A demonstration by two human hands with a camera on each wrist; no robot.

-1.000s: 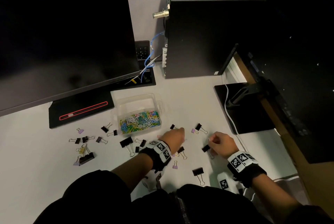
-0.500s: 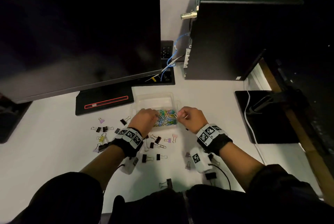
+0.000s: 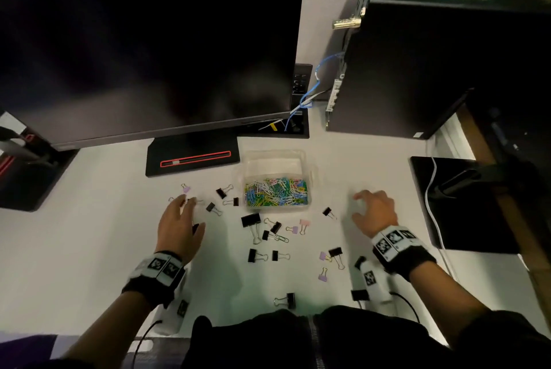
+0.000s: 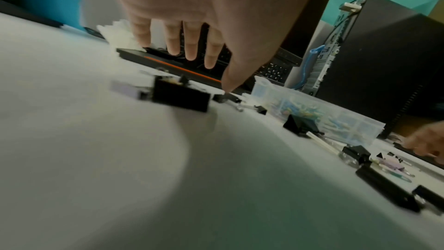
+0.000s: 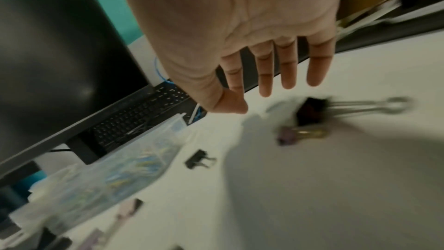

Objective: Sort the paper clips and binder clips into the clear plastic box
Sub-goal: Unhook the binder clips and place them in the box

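Clear plastic box [image 3: 275,160] (paper clips inside) between empty, loose-fingered left hand [image 3: 179,227] and right hand [image 3: 375,212].

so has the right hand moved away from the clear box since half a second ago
Yes. The right hand was at the clear plastic box's near right corner; now it hovers open over the white desk, clearly off to the box's right, holding nothing.

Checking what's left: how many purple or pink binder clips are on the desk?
5. One purple clip beyond the left hand; a purple and a pink clip together before the clear box; two purple clips near the right wrist. The left hand may hide more.
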